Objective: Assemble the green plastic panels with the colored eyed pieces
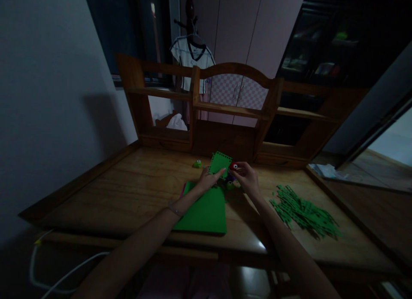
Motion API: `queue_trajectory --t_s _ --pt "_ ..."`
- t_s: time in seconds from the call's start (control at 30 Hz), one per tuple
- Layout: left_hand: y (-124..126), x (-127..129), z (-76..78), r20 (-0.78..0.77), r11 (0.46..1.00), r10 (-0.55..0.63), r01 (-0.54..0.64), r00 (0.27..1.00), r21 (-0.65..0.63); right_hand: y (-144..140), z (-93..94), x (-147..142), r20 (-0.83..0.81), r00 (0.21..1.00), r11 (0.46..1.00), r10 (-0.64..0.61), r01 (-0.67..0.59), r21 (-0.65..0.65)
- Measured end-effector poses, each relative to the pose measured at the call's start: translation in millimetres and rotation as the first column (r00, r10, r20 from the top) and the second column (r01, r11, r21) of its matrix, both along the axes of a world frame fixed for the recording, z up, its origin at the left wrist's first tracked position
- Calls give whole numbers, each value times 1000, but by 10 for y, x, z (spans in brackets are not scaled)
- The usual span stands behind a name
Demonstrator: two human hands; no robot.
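Observation:
My left hand (210,178) grips a small green card (220,162) above the desk, thumb across its lower part. Rows of dark holes or notches run along the card's edges. In the fingers of my right hand (247,175) is a small red piece with a white round eye (234,166), at the card's right edge; whether it clamps the card I cannot tell. Below the hands lie a similar green piece with an eye (229,185) and something purple, partly hidden. Another green piece with an eye (197,163) sits left of the card. Under my left forearm rests a stack of green sheets (206,213).
A loose pile of green punched strips (304,211) spreads over the right side of the wooden desk (128,196). The desk's shelf unit (231,108) rises at the back. A white cable (74,271) hangs at the lower left, and the wall borders the left side.

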State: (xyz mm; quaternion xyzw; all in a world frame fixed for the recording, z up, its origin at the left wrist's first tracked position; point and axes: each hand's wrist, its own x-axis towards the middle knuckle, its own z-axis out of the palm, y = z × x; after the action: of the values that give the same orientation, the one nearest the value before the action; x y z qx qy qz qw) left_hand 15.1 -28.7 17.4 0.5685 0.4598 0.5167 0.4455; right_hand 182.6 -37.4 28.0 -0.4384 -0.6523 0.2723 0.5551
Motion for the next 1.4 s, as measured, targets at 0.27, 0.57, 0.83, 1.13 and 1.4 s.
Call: queue_trajectory --t_s 0.27,0.57,0.83,1.13,1.4 --pt "-7 3 -35 -83 1000 2 0 997 19 82 -14 35 -75 994 993 85 -91 -73" --pt "34 -10 -111 -98 986 -5 21 995 167 43 27 34 -234 947 946 219 -265 -186" --pt "23 -29 -87 -98 980 -2 21 995 197 66 -5 39 -237 950 940 205 -259 -223" --pt "64 -13 -140 -96 985 15 2 995 174 90 -26 36 -239 948 931 209 -268 -247" --pt "36 -28 -110 -107 981 -11 32 994 190 11 44 7 -190 956 927 222 -267 -262"
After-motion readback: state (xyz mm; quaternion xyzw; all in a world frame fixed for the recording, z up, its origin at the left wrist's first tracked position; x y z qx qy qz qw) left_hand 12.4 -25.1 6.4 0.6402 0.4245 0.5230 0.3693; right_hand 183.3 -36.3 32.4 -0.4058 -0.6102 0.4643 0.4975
